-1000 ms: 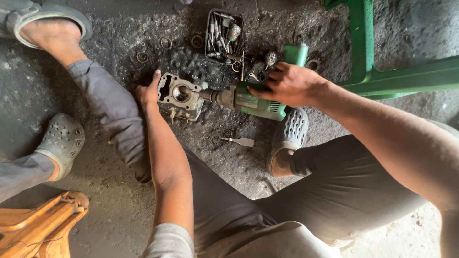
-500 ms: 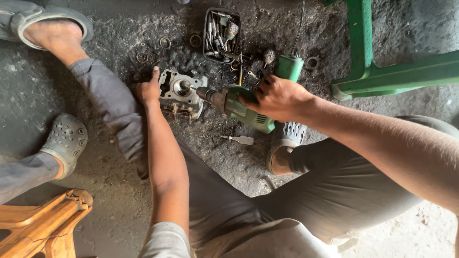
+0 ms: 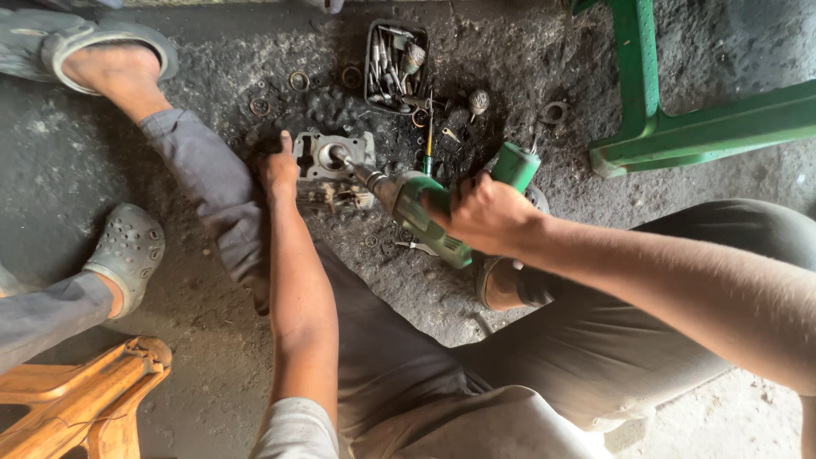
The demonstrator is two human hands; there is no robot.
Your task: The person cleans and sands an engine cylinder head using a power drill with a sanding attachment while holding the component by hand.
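Note:
My right hand (image 3: pixel 484 212) grips a green power drill (image 3: pixel 429 217), whose tip points into the bore of a grey metal engine cylinder block (image 3: pixel 331 153) lying on the dirty floor. My left hand (image 3: pixel 278 166) presses on the block's left edge and holds it down. My legs, in dark trousers, fold on either side of the block.
A black tray (image 3: pixel 393 64) of bits and small tools lies behind the block, with washers and rings (image 3: pixel 297 81) scattered around. A green stool frame (image 3: pixel 680 127) stands at right. Another person's feet in a sandal (image 3: pixel 110 51) and a grey clog (image 3: pixel 127 251) are at left. A wooden stool (image 3: pixel 76 399) sits bottom left.
The drill has swung from nearly level to angled down into the cylinder bore. My right hand has shifted lower with it. My left hand has stayed on the block.

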